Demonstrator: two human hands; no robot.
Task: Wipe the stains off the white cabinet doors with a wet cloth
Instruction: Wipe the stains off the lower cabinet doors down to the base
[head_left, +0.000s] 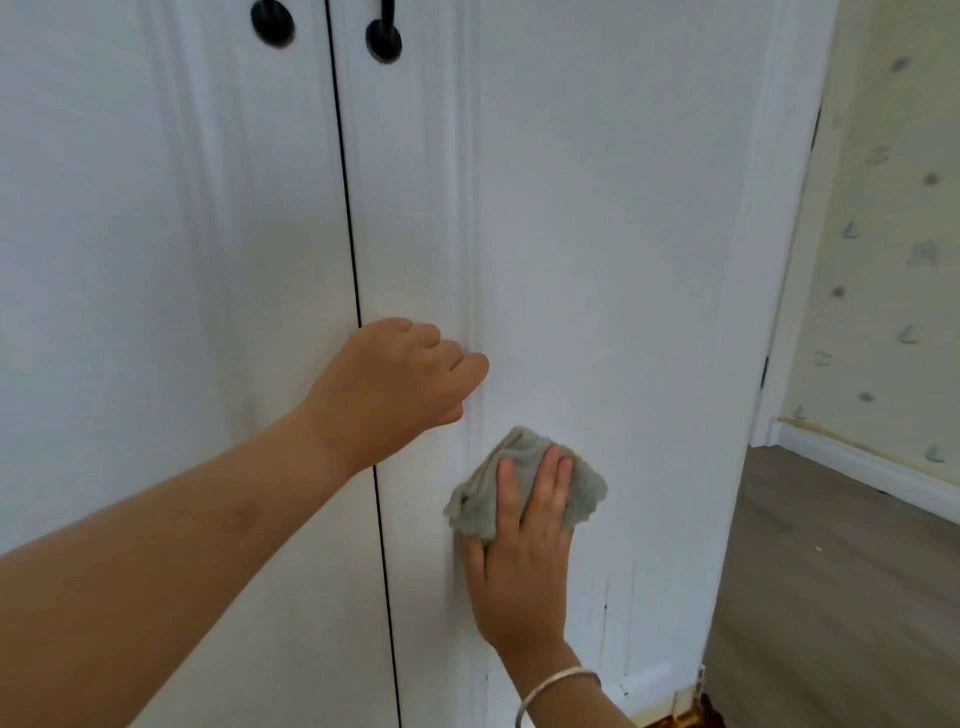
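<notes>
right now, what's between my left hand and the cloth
Only bare white cabinet door, crossed by its vertical moulding, separates the left hand from the cloth in the head view.

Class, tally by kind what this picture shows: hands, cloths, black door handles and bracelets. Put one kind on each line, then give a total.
hands: 2, the left hand and the right hand
cloth: 1
black handles: 2
bracelet: 1
total: 6

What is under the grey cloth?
The white cabinet door, with the right hand pressing the cloth flat against it. Whether a stain lies beneath is hidden.
</notes>
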